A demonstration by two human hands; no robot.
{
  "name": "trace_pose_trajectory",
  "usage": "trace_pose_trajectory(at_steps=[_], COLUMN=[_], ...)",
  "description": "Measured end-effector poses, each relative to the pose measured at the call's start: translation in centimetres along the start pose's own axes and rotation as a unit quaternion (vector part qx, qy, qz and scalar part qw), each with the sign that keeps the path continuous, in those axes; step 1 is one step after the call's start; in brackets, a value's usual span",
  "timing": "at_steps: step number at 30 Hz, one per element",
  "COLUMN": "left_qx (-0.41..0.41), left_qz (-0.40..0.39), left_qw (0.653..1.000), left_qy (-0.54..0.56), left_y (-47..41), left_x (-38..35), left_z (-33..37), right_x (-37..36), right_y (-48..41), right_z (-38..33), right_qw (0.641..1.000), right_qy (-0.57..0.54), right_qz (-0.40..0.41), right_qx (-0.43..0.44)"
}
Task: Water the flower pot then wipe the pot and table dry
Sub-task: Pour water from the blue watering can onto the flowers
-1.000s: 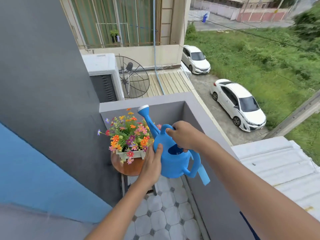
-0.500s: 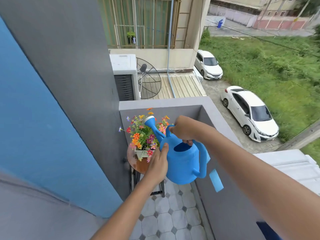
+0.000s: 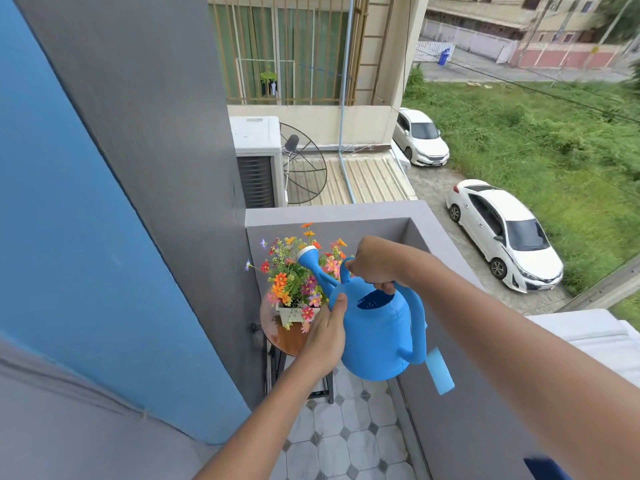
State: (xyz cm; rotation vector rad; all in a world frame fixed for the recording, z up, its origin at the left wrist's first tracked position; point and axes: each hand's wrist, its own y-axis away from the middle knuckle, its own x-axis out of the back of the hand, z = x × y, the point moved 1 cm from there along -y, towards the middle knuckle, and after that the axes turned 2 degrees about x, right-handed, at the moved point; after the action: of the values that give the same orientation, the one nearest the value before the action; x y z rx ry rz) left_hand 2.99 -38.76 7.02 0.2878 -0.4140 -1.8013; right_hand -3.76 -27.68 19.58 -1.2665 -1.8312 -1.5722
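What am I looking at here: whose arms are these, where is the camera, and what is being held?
No machine: these are a person's two bare arms, seen from one camera worn on the head, looking down over a balcony. The right hand grips the top handle of a blue watering can; the left hand rests against its side. The spout points toward a white flower pot of coloured flowers on a small round table.

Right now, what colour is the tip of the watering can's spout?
The tip is white; the rest of the watering can is blue. The head view shows it.
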Motion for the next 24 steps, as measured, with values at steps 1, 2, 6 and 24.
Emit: trace_pose_trajectory(at_steps=[1,2,6,24], left_qx=[0.001,0.0,-0.009,-0.025], left_qz=[-0.003,-0.008,-0.023,-0.094], left_qw=[1.0,1.0,1.0,0.995], left_qy=[-0.002,-0.006,-0.011,-0.033], left_y=[0.1,0.3,0.2,-0.4], left_x=[-0.1,-0.3,-0.9,-4.8], left_z=[0.1,0.2,0.5,0.9], right_x=[0.0,0.0,0.4,1.9], right_y=[0.0,0.1,0.8,1.7], right_z=[0.3,0.5,1.4,5.7], right_qw=[1.0,1.0,0.999,0.996], right_qy=[-0.005,-0.01,-0.023,-0.078], right_qz=[0.002,0.007,0.025,0.021], right_qx=[0.003,0.007,0.008,-0.037])
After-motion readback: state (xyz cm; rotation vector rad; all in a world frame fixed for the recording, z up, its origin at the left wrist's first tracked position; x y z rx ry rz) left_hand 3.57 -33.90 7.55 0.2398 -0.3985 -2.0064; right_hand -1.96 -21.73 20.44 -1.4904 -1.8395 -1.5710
